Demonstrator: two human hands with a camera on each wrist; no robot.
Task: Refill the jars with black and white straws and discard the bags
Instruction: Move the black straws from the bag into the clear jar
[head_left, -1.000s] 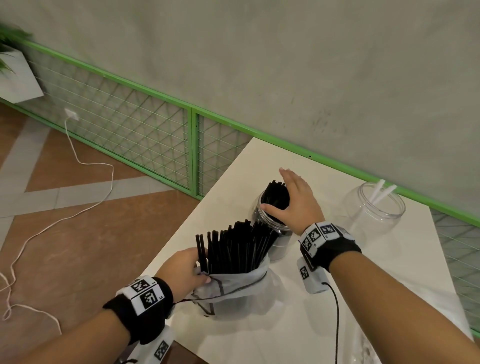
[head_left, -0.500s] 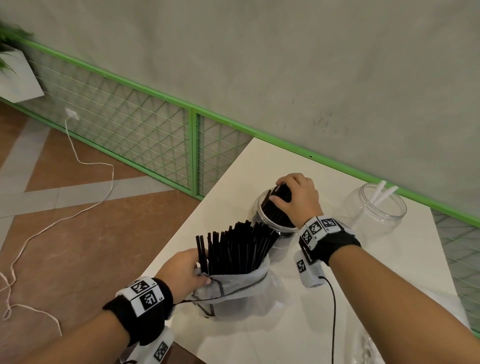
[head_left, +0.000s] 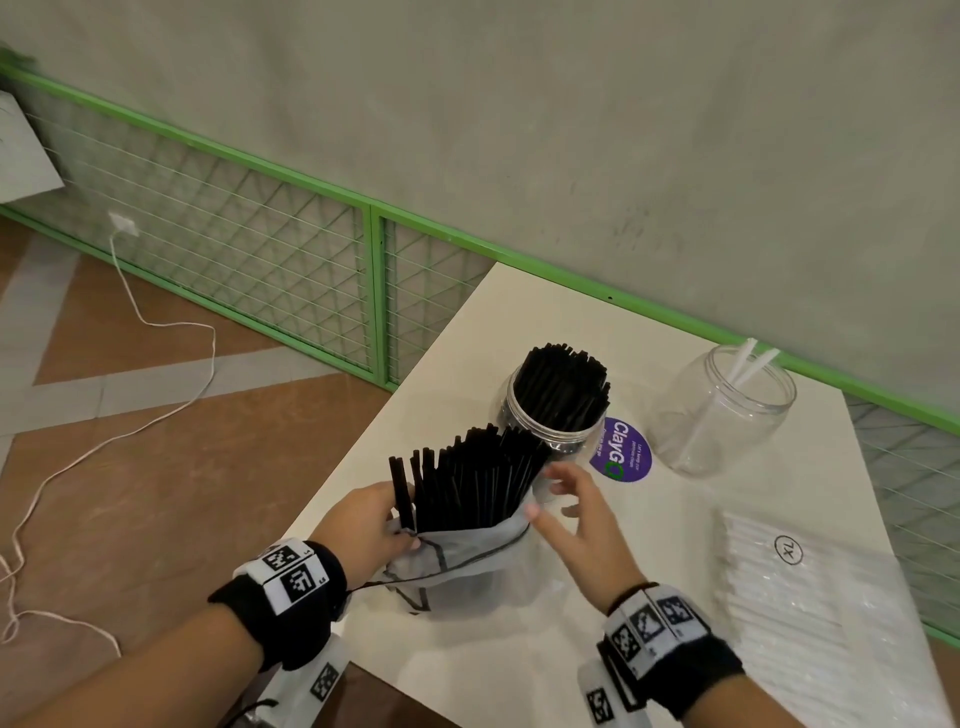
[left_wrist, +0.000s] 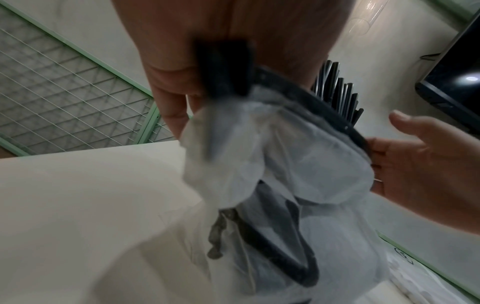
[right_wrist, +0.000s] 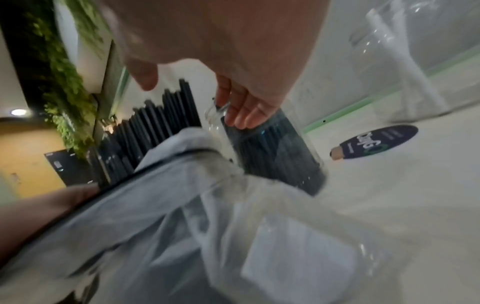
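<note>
A pale plastic bag (head_left: 467, 556) stands on the white table (head_left: 519, 675), with black straws (head_left: 467, 478) fanning out of its top. My left hand (head_left: 400, 514) grips the bag's left rim together with a straw or two; the left wrist view shows the thumb (left_wrist: 168, 98) pressed on the crumpled plastic. My right hand (head_left: 550, 499) is open, its fingers spread at the bag's right rim (left_wrist: 358, 139). Behind the bag is a clear jar (head_left: 550, 415) packed with black straws. Farther right, a second clear jar (head_left: 722, 415) holds two white straws.
A clear bag of white straws (head_left: 779, 597) lies flat at the table's right side. A purple round sticker (head_left: 621, 452) sits between the jars. The table's left edge drops to a tiled floor with a white cable (head_left: 156, 415). A green mesh fence (head_left: 260, 270) runs behind.
My right hand has come off the top of the black-straw jar and moved back toward me to the bag's right rim, fingers now spread. The left hand has kept its hold on the bag.
</note>
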